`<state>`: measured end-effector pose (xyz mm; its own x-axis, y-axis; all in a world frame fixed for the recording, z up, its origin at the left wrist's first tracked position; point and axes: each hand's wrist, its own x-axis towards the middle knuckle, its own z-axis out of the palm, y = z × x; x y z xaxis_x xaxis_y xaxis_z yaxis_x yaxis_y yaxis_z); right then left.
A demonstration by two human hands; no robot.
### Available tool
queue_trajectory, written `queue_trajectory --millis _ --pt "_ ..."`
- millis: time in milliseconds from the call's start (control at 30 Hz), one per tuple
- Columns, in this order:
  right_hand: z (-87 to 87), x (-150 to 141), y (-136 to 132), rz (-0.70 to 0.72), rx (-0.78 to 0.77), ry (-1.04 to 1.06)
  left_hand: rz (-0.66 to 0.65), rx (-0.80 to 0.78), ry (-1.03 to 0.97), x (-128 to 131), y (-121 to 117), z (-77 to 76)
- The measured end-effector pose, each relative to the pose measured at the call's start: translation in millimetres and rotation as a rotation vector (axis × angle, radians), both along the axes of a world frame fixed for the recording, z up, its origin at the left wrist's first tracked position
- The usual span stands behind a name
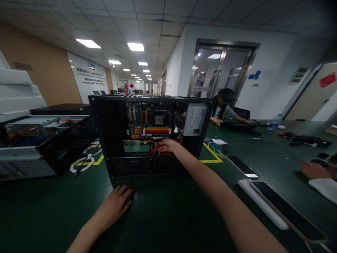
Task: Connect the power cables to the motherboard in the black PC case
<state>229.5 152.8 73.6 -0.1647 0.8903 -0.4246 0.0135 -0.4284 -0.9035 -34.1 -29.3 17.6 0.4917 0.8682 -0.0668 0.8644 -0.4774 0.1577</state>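
Note:
An open black computer case (130,165) stands on its long side in front of me. Its motherboard (159,120) and power supply (195,119) show through the open side. Inside, low in the middle, my right hand (167,145) has its fingers closed around a bundle of power cables (154,147), with red and yellow wires among them. Below the case's front left corner, my left hand (119,201) rests on the green table (158,214), fingers slightly bent and thumb apart. I see nothing held in it.
Opened computer cases (28,151) stand at left beside a coiled white cable (82,165). Phones (286,209) and a white box-like object (260,202) lie at right. A co-worker (223,109) sits behind; another person's hand (316,171) is at the right edge, near black cables (308,140).

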Motion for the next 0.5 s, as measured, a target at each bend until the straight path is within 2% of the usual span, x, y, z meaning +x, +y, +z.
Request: queue_trajectory --millis 233,500 --pt "3.2 1.1 -2.2 -0.062 -0.074 0.103 -0.018 0.019 -0.028 -1.4 1.3 -3.4" --pt "5.0 1.1 -2.5 -0.127 -0.121 0.209 0.004 0.008 -0.007 0.4 -1.1 0.9"
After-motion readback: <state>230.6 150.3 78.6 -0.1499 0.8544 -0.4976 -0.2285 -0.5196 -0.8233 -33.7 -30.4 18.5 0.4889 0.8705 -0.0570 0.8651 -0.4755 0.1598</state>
